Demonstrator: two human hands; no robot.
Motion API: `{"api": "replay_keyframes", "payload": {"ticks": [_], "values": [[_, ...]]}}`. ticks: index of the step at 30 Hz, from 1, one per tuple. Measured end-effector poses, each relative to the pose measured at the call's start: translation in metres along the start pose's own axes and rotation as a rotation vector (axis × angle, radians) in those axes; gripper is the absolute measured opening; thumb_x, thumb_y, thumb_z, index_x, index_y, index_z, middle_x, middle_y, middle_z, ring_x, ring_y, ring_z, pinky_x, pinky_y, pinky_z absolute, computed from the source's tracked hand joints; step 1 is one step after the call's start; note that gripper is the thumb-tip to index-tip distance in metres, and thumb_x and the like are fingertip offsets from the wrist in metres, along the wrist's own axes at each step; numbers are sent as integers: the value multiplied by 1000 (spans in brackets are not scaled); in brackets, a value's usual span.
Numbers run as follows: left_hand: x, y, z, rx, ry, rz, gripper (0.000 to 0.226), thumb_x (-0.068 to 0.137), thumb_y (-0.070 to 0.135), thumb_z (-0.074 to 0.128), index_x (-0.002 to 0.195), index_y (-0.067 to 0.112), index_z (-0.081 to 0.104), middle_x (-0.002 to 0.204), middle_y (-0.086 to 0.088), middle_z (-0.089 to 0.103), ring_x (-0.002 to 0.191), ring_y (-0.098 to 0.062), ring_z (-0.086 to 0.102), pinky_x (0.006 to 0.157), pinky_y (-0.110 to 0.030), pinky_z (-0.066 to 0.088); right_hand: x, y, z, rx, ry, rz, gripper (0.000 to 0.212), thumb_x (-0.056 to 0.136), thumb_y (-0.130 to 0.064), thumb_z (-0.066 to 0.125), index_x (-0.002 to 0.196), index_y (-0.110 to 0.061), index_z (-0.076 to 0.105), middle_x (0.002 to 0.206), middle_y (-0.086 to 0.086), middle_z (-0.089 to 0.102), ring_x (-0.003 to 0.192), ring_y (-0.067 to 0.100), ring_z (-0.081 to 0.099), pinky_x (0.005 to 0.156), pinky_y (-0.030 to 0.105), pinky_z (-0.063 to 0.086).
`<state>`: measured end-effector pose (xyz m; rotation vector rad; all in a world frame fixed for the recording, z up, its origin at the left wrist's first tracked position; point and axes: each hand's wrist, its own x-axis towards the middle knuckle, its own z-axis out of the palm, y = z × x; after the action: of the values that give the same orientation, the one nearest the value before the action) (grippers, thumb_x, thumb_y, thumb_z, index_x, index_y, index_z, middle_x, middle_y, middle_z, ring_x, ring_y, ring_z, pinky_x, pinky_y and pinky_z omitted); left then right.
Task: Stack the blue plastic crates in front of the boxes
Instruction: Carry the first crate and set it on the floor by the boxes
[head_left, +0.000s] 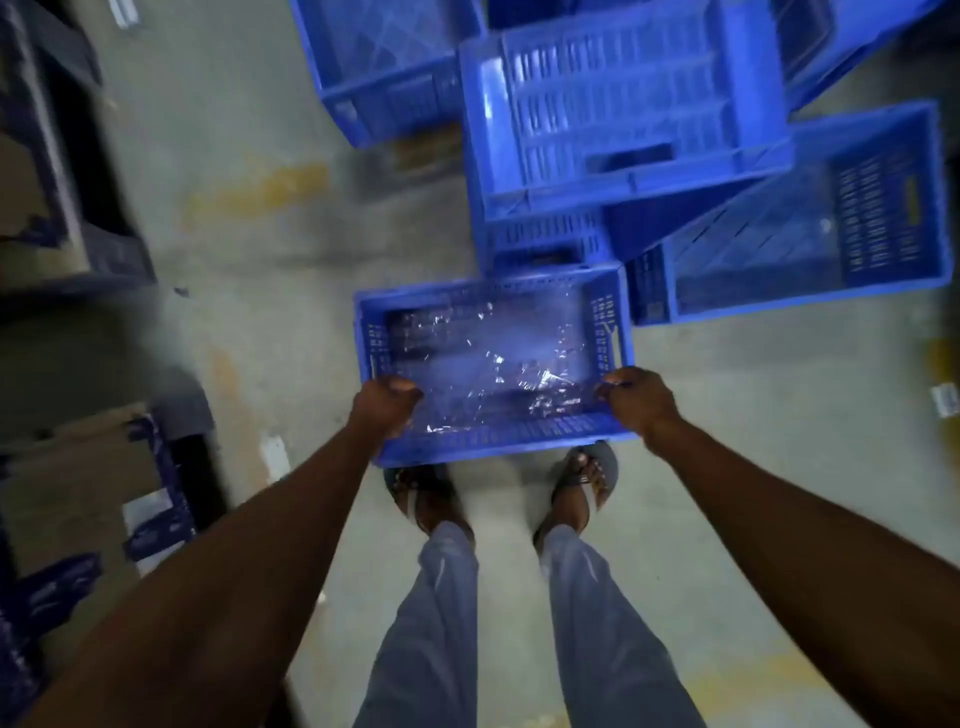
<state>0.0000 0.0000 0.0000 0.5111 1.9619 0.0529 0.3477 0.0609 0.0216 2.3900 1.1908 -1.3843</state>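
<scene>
A blue plastic crate (493, 441) hangs in front of my legs, held by both hands above the floor. My left hand (387, 408) grips its near left corner and my right hand (641, 402) grips its near right corner. Crumpled clear plastic film (493, 358) lies inside it. Just beyond it a tall stack of blue crates (623, 119) stands, with another blue crate (810, 228) on the floor to its right and one (384, 78) at the back left. Cardboard boxes (67, 493) line the left side.
The grey concrete floor (249, 291) with yellow stains stretches between the boxes and the crates. More boxes (52, 156) stand at the upper left. My feet in sandals (582, 483) are just under the held crate.
</scene>
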Motion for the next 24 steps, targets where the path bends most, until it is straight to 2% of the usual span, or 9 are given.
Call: {"api": "replay_keyframes", "payload": {"ticks": [2,4,6,8,11,14,18,22,24], "values": [[29,7,8,43,37,43,24,72,40,72,88,23,79,97,-18,77,90,-37,75,88,-52,61,45,8,12,-9,33,18,26,81,-27,76,105,-18,72,111,14,73,105,34,69,96,41,54],[52,10,12,116,148,82,30,83,35,76,109,21,76,112,-16,75,108,-36,70,98,-44,56,78,12,20,-18,90,50,47,79,-30,74,122,-17,66,120,16,69,112,35,65,102,42,51],[73,4,22,156,289,87,53,84,35,76,132,18,61,130,-20,60,122,-41,57,105,-46,49,100,12,29,-50,170,38,66,74,-33,74,134,-14,55,128,20,60,119,40,58,105,45,46],[90,-3,32,131,406,52,77,81,36,78,146,18,42,143,-21,41,133,-45,42,108,-54,42,116,11,34,-63,232,30,75,78,-28,76,143,-11,43,137,21,49,126,42,50,105,46,42],[114,-5,40,12,394,-51,107,74,38,85,157,17,22,152,-22,35,140,-45,37,113,-58,38,141,15,40,9,242,76,86,77,-27,78,149,-10,33,141,18,48,128,40,50,104,49,46],[129,-7,42,-70,385,-110,107,70,35,85,155,16,23,148,-22,43,136,-44,45,113,-57,39,152,19,46,121,187,137,70,70,-28,77,131,-9,48,117,12,65,106,36,65,94,46,54],[130,-16,26,-155,356,-87,88,65,36,86,139,13,42,136,-17,58,122,-39,59,105,-50,50,161,28,49,261,105,172,60,55,-30,80,109,-12,64,102,12,74,88,34,71,84,51,60],[123,-41,-1,-224,305,-99,85,47,48,86,122,17,60,112,-6,72,98,-30,72,92,-51,60,132,21,38,209,77,149,46,71,-19,81,111,-9,62,105,14,72,88,32,69,82,45,60],[90,-41,-13,-243,311,-75,78,57,38,88,124,16,55,114,-5,69,101,-31,69,93,-51,58,107,15,33,155,98,117,52,71,-20,81,116,-11,57,105,12,70,90,32,69,83,45,59]]}}
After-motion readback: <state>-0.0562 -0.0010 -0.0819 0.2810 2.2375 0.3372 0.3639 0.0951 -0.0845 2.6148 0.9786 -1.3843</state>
